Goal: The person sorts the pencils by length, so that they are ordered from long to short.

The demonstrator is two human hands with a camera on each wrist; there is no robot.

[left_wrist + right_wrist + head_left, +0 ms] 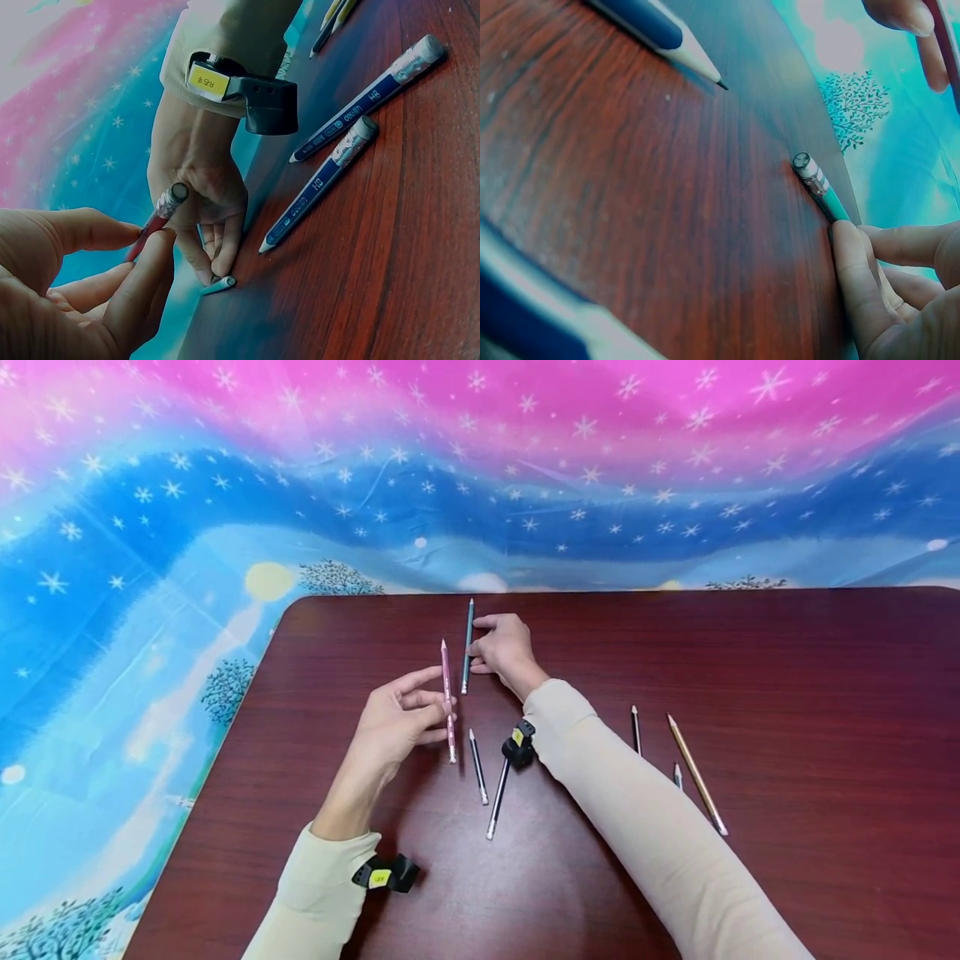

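Observation:
My left hand (pixel 393 718) pinches a pink pencil (pixel 447 681) between thumb and fingers, its tip pointing away and its eraser end toward me. In the left wrist view this pencil (pixel 155 219) is held above the table. Near the table's far edge, my right hand (pixel 507 647) has thumb and fingers on a teal green pencil (pixel 468 647). The right wrist view shows that pencil (pixel 831 202) pinched low at the tabletop, eraser end free. Two dark blue pencils lie nearer me: a shorter one (pixel 478 768) and another (pixel 498 800) partly hidden by the right wrist camera.
Right of my right forearm lie a gold pencil (pixel 697 774), a dark pencil (pixel 636 729) and another pencil (pixel 678 775) mostly covered by the sleeve. The dark red-brown table (pixel 825 693) ends at a snowflake-patterned cloth (pixel 600 510) behind and at left.

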